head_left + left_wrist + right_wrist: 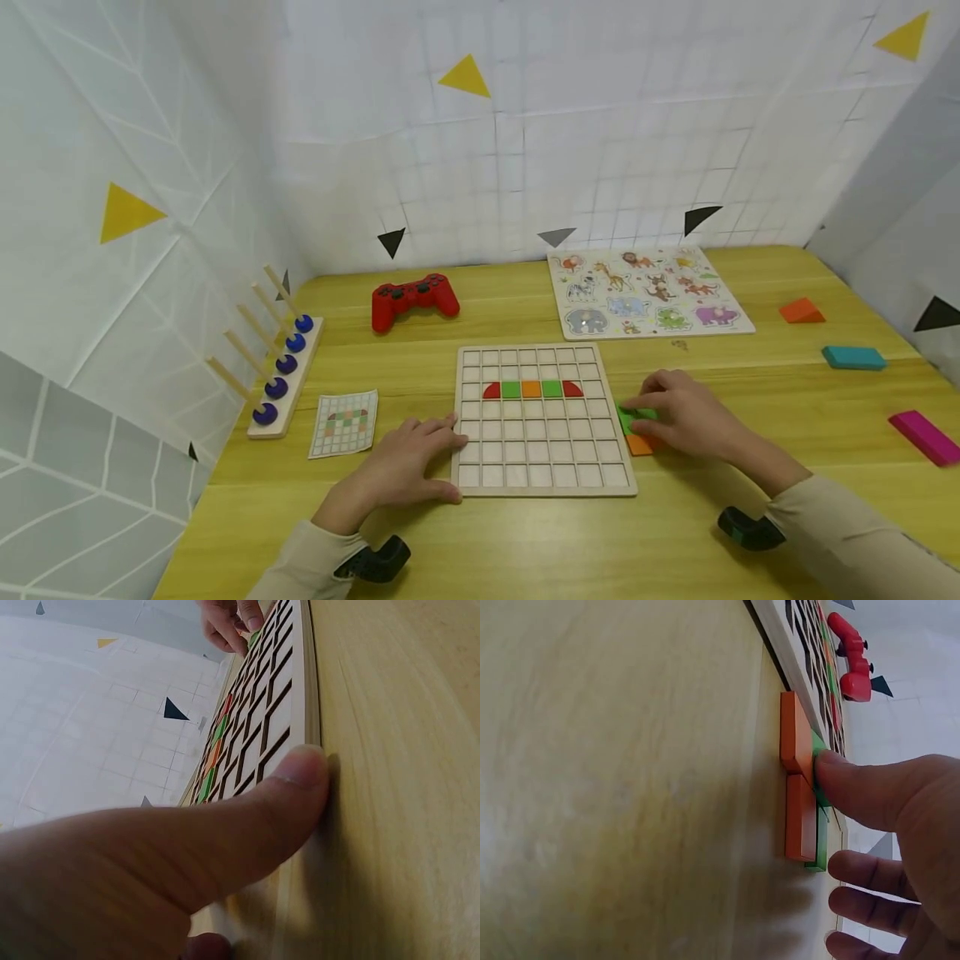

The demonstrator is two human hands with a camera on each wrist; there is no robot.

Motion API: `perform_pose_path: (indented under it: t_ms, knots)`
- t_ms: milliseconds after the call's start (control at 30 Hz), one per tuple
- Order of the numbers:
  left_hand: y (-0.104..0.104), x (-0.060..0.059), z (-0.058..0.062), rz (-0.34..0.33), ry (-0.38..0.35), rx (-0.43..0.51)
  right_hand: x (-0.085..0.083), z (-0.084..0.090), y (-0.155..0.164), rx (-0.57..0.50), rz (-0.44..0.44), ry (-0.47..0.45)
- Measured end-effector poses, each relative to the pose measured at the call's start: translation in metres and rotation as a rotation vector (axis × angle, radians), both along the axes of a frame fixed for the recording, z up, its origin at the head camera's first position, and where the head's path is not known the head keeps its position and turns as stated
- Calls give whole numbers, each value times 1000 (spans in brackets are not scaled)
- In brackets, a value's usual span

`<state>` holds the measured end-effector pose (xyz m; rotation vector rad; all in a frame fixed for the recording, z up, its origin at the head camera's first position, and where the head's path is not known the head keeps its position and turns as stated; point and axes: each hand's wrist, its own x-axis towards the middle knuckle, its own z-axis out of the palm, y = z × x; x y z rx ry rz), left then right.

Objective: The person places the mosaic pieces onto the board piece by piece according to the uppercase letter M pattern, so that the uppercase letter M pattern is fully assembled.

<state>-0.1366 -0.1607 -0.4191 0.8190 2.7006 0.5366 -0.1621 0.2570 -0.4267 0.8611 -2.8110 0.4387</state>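
Starting at the left, my left hand [405, 467] lies flat with relaxed fingers against the near-left corner of the wooden grid board [542, 482]; the left wrist view shows the thumb [296, 787] pressed along the board's edge, steadying it and gripping nothing. On the board, the only filled cells form one short row [531, 389] in the third line from the far edge: a red rounded piece, green, orange, green, then another red rounded piece. Everything I care about next lies to the right of that frame. Just beside the board's right edge sits a small cluster of loose tiles, the green tiles [634, 416] farther from me and the orange tiles [640, 445] nearer (in the right wrist view the orange ones lie end to end in a line running alongside the board's edge). My right hand [686, 414] is on top of that cluster, fingers curled down over it, with the thumb tip [832, 771] pressed against a green tile right where it meets the orange pair; I cannot tell whether a tile is truly pinched or only touched. So the tiles sit under the right hand, well apart from the left, and the empty cells lie to their left across the board's rim.
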Motion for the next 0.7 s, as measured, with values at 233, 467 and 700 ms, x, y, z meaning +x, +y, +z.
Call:
perform_pose_path:
  t_ms: [233,467,700]
  knots:
    - [-1,0,0,-10,1,7,-2,1,1,61,-51,-23]
    - [-1,1,2,-14,-1,3,-10,0,4,15,-103,-84]
    - [-1,2,2,-17,6,-8,-20,4,-2,9,-137,-108]
